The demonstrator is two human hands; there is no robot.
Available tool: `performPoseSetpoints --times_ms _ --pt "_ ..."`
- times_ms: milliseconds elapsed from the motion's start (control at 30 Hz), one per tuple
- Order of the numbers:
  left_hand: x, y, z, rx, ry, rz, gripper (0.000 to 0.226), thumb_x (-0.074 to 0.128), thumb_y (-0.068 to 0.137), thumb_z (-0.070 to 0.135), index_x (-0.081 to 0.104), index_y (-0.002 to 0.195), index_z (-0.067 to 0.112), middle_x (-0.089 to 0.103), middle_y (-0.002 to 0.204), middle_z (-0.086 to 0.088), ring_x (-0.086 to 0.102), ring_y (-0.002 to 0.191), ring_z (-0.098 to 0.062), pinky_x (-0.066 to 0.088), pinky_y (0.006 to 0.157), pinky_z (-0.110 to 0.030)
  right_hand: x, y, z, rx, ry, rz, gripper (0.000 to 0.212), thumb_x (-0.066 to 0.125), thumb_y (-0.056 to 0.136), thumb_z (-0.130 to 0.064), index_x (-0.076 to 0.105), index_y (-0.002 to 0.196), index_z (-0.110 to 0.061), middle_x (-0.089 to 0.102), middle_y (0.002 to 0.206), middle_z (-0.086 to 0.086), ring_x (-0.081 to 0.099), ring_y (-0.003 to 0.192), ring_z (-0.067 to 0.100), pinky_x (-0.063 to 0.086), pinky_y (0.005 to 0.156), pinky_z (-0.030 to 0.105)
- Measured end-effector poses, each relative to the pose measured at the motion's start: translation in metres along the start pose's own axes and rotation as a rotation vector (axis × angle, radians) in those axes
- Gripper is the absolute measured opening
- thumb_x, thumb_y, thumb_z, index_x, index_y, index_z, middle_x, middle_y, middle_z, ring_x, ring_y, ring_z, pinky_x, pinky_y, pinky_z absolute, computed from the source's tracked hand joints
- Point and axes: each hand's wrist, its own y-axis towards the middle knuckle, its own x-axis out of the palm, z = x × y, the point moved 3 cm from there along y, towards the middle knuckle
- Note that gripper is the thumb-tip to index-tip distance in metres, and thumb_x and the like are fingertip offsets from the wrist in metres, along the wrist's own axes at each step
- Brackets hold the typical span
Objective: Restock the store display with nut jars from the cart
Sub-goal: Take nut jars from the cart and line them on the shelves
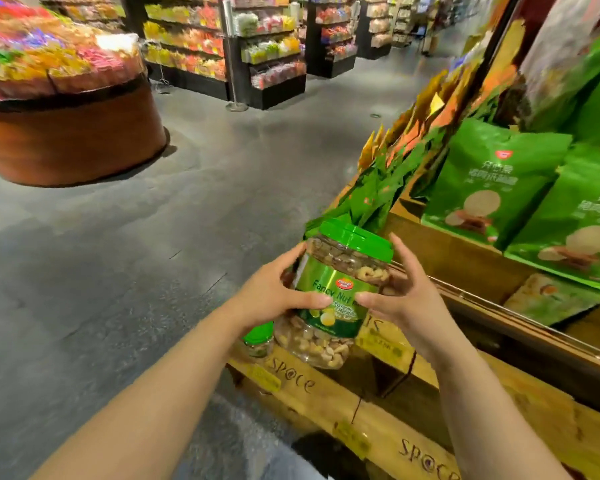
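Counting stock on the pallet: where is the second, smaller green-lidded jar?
Head view, lower centre: the small jar stands on the wooden pallet, just under the left hand.

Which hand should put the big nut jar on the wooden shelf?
The right hand: it grips the nut jar on the side nearer the wooden display. The left hand holds the aisle side.

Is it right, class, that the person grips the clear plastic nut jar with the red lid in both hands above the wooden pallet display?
Not quite. The head view shows that the lid of the clear plastic nut jar is green, not red. The rest stands: the left hand and right hand both grip it above the wooden pallet display.
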Motion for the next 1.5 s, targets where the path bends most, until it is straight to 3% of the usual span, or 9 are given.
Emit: performPoseSetpoints --times_ms 200,333,433,600,900,1133,1267,1400,1500 --pt "-0.078 0.030 -0.029 -0.011 0.066 -0.089 0.131 0.100 0.041 0.057 0.037 0.155 0.037 0.060 0.142 0.013 0.059 0.129 -0.010 0.050 0.108 -0.044 0.073 0.022 0.010 0.068 -0.041 0.100 0.111 0.089 0.055 -0.011 0.040 0.153 -0.027 0.063 0.125 -0.022 0.060 0.118 0.003 0.043 0.114 0.046" --pt "-0.090 0.057 -0.048 -0.002 0.025 -0.108 0.119 0.095 0.038 0.069 0.046 0.142 0.037 0.062 0.139 0.009 0.061 0.126 -0.014 0.052 0.105 -0.047 0.085 0.037 0.027 0.119 -0.126 0.148 0.081 0.085 0.062 -0.017 0.058 0.136 -0.035 0.070 0.124 -0.016 0.067 0.116 0.012 0.058 0.094 0.039" --pt "-0.090 0.074 -0.075 -0.031 0.057 -0.134 0.110 0.095 0.044 0.069 0.046 0.139 0.040 0.065 0.135 0.010 0.062 0.125 -0.012 0.051 0.105 -0.047 0.085 0.050 0.050 0.200 -0.093 0.163 0.076 0.086 0.064 -0.020 0.058 0.127 -0.053 0.068 0.125 -0.017 0.061 0.122 0.013 0.061 0.085 0.049" --pt "-0.080 0.095 -0.122 -0.075 0.065 -0.152 0.107 0.095 0.046 0.062 0.046 0.138 0.040 0.062 0.129 0.020 0.054 0.121 0.008 0.048 0.110 -0.038 0.078 0.066 0.102 0.309 -0.024 0.166 0.080 0.085 0.066 -0.014 0.057 0.134 -0.046 0.067 0.130 -0.006 0.065 0.119 0.018 0.062 0.081 0.048" --pt "-0.049 0.126 -0.243 -0.176 0.110 -0.198 0.112 0.100 0.052 0.039 0.037 0.144 0.041 0.050 0.129 0.033 0.047 0.131 0.001 0.036 0.114 -0.025 0.068 0.092 0.216 0.430 0.147 0.323 0.061 0.067 0.075 -0.063 0.057 0.130 -0.039 0.063 0.136 -0.001 0.062 0.124 0.029 0.061 0.074 0.054" --pt "-0.033 0.138 -0.333 -0.243 0.247 -0.163 0.124 0.101 0.054 0.032 0.032 0.156 0.029 0.043 0.149 0.002 0.043 0.139 -0.017 0.036 0.119 -0.043 0.067 0.104 0.313 0.477 0.161 0.466 0.054 0.074 0.077 -0.043 0.058 0.127 -0.029 0.066 0.126 -0.001 0.070 0.111 0.021 0.062 0.072 0.047" --pt "-0.023 0.142 -0.380 -0.270 0.255 -0.221 0.130 0.099 0.054 0.039 0.023 0.159 0.032 0.040 0.157 0.003 0.039 0.143 -0.013 0.033 0.121 -0.040 0.064 0.107 0.363 0.509 0.178 0.483 0.059 0.090 0.072 -0.042 0.061 0.123 -0.033 0.072 0.119 -0.009 0.067 0.118 0.025 0.057 0.090 0.061" --pt "-0.013 0.147 -0.417 -0.316 0.195 -0.250 0.135 0.090 0.047 0.056 0.016 0.158 0.041 0.041 0.156 0.010 0.045 0.141 -0.011 0.038 0.119 -0.046 0.062 0.114 0.395 0.524 0.283 0.500 0.057 0.079 0.073 -0.017 0.058 0.127 -0.022 0.073 0.115 -0.003 0.073 0.105 0.024 0.062 0.070 0.044" --pt "-0.007 0.154 -0.437 -0.317 0.149 -0.254 0.136 0.092 0.043 0.061 0.014 0.154 0.051 0.046 0.152 0.015 0.048 0.138 -0.007 0.041 0.117 -0.045 0.059 0.122 0.414 0.530 0.298 0.498 0.058 0.076 0.074 -0.012 0.057 0.128 -0.020 0.072 0.117 0.001 0.073 0.102 0.025 0.061 0.071 0.042"
